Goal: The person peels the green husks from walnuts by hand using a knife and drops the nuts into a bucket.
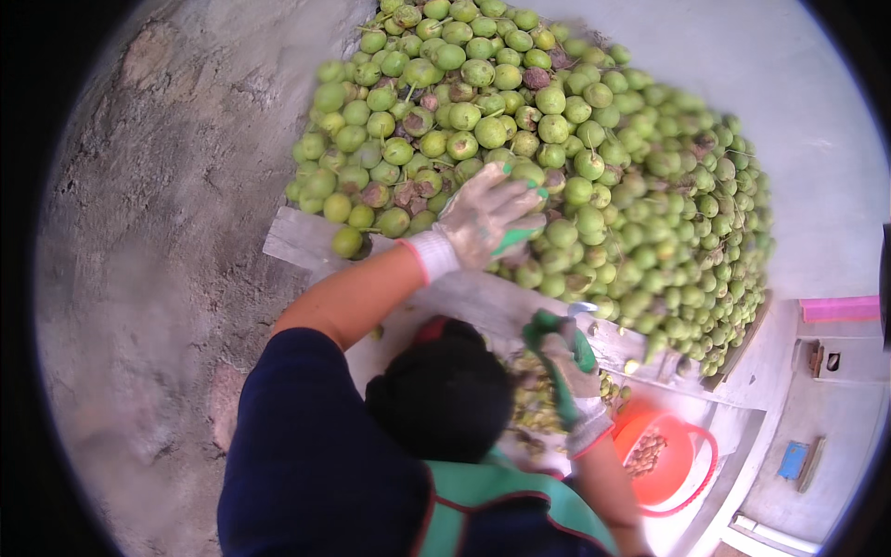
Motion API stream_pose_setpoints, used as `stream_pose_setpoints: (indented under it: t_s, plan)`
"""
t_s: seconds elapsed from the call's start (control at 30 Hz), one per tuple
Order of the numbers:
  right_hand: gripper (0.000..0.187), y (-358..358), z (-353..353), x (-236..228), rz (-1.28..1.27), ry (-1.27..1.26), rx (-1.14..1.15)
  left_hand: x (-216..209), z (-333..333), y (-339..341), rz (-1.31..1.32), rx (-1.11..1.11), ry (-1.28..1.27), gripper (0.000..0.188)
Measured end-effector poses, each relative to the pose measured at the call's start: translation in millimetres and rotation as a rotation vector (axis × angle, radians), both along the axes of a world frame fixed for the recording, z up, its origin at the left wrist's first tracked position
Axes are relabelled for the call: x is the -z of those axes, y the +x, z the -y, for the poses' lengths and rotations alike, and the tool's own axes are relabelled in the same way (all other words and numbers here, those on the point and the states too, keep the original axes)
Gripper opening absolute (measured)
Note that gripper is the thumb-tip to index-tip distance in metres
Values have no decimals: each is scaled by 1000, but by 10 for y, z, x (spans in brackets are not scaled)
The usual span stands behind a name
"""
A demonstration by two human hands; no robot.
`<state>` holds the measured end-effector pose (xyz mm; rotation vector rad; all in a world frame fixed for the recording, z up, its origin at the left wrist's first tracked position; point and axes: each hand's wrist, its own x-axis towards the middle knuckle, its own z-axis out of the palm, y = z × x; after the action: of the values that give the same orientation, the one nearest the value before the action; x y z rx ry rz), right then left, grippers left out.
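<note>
My left hand [487, 215], in a pale work glove with green fingertips, lies stretched out over the near edge of a big heap of round green fruits [464, 116]. Its fingers are apart and touch the fruits; whether one is under the palm is hidden. To the right and nearer, my right hand [568, 367], in a green and pale glove, is closed. A short bit of shiny metal blade [582, 308] juts out above it, like that of a knife; the handle is hidden inside the fist.
A grey board [497, 299] holds back the heap's near side. Husk pieces [536, 399] lie beside my right hand. An orange-red bucket [682, 469] with brown nuts [645, 452] stands at the lower right. A rough grey surface [158, 278] fills the left. A dark rounded shape [445, 385] blocks the lower middle.
</note>
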<state>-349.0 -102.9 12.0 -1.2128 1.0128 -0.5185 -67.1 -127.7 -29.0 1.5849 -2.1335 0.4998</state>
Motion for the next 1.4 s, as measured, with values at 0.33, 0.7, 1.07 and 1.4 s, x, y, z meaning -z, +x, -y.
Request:
stream_pose_setpoints:
  t_s: [0.33, 0.7, 1.07, 1.4]
  plan:
    - [44, -152, 8, 246, 274, 197, 194, -528, 874, 1453, 304, -360, -195, 53]
    - [40, -242, -29, 114, 11, 52, 34, -904, -104, 1795, -420, -565, -324, 54]
    - [35, -254, -84, 285, -116, -36, -52, 216, -1203, 672, -275, -942, -29, 72]
    - [42, -133, -99, 187, -88, 11, -30, -428, 267, 1869, 128, -888, -286, 55]
